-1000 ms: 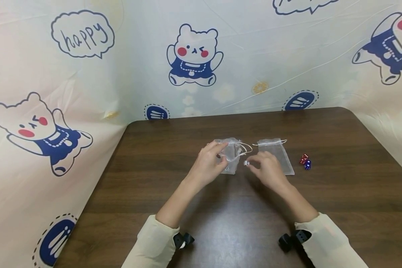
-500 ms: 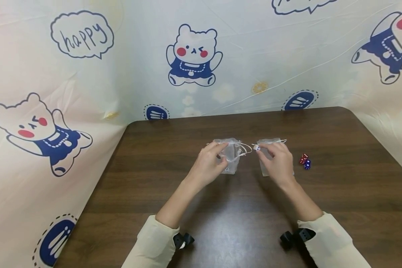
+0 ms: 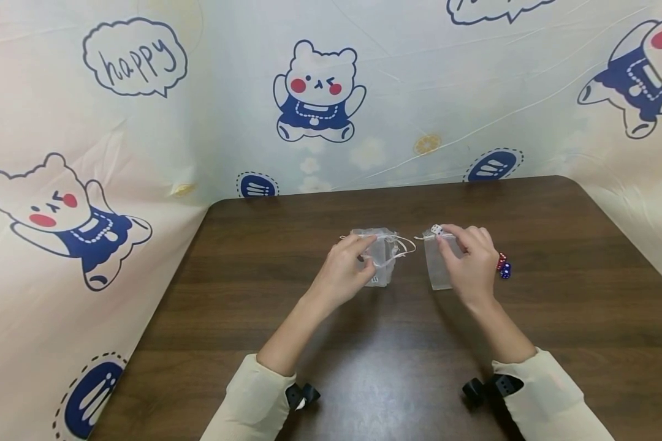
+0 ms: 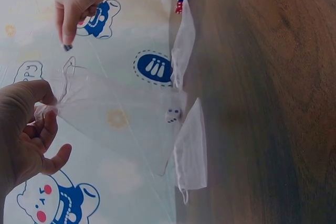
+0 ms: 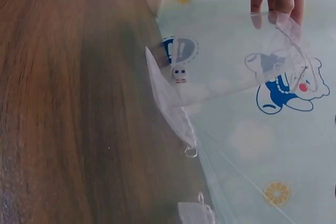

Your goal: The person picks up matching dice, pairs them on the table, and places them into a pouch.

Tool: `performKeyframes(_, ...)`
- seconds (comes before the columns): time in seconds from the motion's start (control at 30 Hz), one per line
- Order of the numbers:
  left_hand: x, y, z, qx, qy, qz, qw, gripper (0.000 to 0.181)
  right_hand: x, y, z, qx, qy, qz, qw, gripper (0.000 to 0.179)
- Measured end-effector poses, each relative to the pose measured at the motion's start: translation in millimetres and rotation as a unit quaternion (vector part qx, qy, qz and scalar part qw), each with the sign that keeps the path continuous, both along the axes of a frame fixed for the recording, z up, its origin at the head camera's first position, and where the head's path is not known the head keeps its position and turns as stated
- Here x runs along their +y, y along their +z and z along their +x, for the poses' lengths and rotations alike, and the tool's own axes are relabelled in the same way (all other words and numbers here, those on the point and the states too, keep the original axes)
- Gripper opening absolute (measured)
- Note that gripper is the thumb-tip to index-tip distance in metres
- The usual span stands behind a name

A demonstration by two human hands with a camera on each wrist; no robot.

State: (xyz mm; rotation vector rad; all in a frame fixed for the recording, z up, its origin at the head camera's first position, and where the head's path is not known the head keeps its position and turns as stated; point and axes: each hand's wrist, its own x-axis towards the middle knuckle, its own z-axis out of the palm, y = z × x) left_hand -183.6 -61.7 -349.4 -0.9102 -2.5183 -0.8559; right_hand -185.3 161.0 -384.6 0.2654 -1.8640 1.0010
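My left hand [image 3: 342, 269] pinches the mouth of a sheer white drawstring bag [image 4: 110, 108], which hangs down with its cord loop loose. A white die [image 4: 172, 115] shows through the mesh at the bottom of this bag. Between thumb and fingertips my right hand [image 3: 471, 263] holds another white die [image 3: 437, 229], raised near the top end of a second drawstring bag [image 3: 437, 266] that lies flat on the table. That hand covers part of the flat bag in the head view. Another flat bag [image 4: 191, 153] lies beneath the hanging one.
Red dice [image 3: 501, 261] and a blue die [image 3: 506, 271] sit together on the brown wooden table [image 3: 232, 288], right of the flat bag; my right hand partly hides the red ones. A printed cloth [image 3: 215, 122] hangs behind the table's far edge.
My right hand has carried its white die rightward and away from me, from beside the left bag to over the top of the right one. The left hand stays put.
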Motion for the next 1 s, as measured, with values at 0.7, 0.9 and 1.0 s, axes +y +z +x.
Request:
performKeyframes(0.7, 7.8, -1.8, 1.2, -0.005, -0.017, -0.01, 0.9998, 0.041, -27, 28.6, 13.5, 0.067, 0.079, -0.06, 0.9929, 0.017)
performKeyframes(0.9, 8.5, -1.4, 2.1, -0.001, -0.015, -0.016, 0.9998, 0.04, -31, 26.1, 12.5, 0.035, 0.104, -0.013, 0.9939, 0.02)
performKeyframes(1.0, 8.6, -0.9, 2.8, 0.003, -0.016, -0.017, 0.9997, 0.04, -33, 23.5, 11.8, 0.028, 0.114, 0.018, 0.9929, 0.017)
